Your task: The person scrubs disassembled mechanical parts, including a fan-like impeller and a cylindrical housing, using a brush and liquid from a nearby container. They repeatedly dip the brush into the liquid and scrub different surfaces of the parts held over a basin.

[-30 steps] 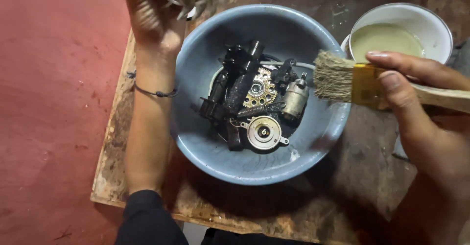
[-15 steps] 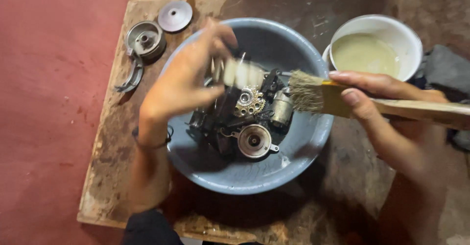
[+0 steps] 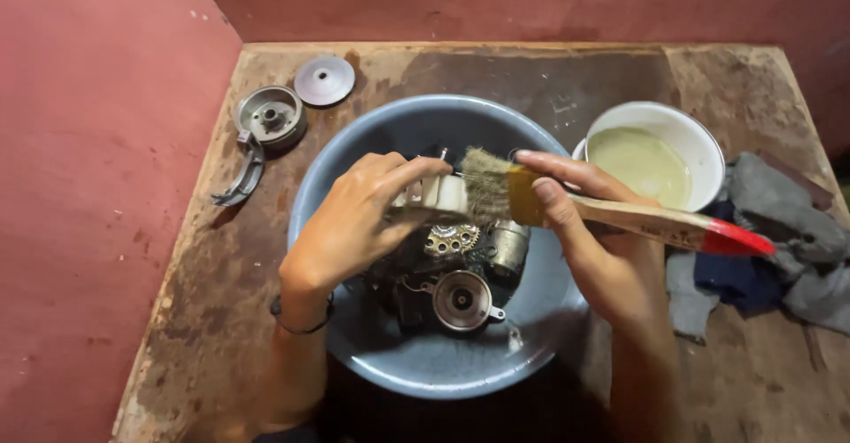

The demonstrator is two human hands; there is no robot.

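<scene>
Paintbrush (image 3: 567, 206) gripped in right hand (image 3: 593, 239), bristles against pale part (image 3: 438, 195) gripped by left hand (image 3: 354, 222).

A brown wooden worktop (image 3: 496, 67), stained and dirty, stands against red walls. A big blue basin (image 3: 425, 368) sits in the middle of it. At the back left lie a flat round metal disc (image 3: 324, 80), a round metal drum part (image 3: 270, 117) and a curved metal piece (image 3: 241, 180). On the right stand a white bowl of pale liquid (image 3: 653, 155) and some grey rags (image 3: 788, 239).
</scene>
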